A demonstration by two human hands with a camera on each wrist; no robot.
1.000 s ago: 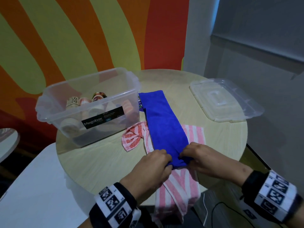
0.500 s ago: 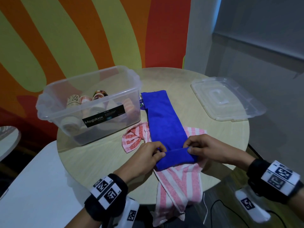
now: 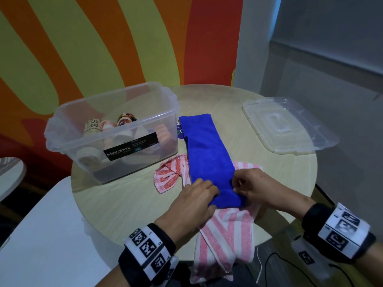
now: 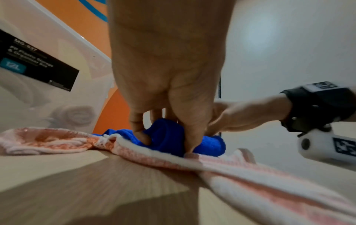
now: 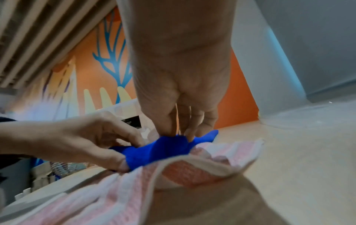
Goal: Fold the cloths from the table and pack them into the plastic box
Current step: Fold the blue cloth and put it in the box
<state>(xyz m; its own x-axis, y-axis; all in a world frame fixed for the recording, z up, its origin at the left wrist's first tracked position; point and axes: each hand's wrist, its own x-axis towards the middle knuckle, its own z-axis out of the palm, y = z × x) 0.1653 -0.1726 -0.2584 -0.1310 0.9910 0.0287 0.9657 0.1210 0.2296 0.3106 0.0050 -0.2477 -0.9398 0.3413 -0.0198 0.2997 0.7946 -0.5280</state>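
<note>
We see both hands working the near end of the blue cloth point(image 3: 207, 154), where it is rolled up into a short thick bundle. The left hand point(image 3: 192, 204) has its fingers curled over the roll from the left side, and the left wrist view shows the thumb point(image 4: 190, 137) and a finger pinching the blue fabric between them. The right hand point(image 3: 255, 189) pinches the same roll from the right, fingertips pressed together on the cloth's edge (the right wrist view shows them closed on a raised blue fold). The two hands nearly touch across the bundle.

Beyond the roll, the rest of the blue cloth lies flat as a long narrow strip, running away from us towards the far side of the round table point(image 3: 128, 204). It lies on top of a pink-and-white striped cloth point(image 3: 226, 239), which is crumpled at the left and hangs over the table's near edge.

To the left of the blue strip stands the clear plastic box point(image 3: 116, 129), open, with several rolled cloths point(image 3: 93, 129) already inside it. Its lid point(image 3: 288, 125) rests flat on the table's right side, well apart from the box.
</note>
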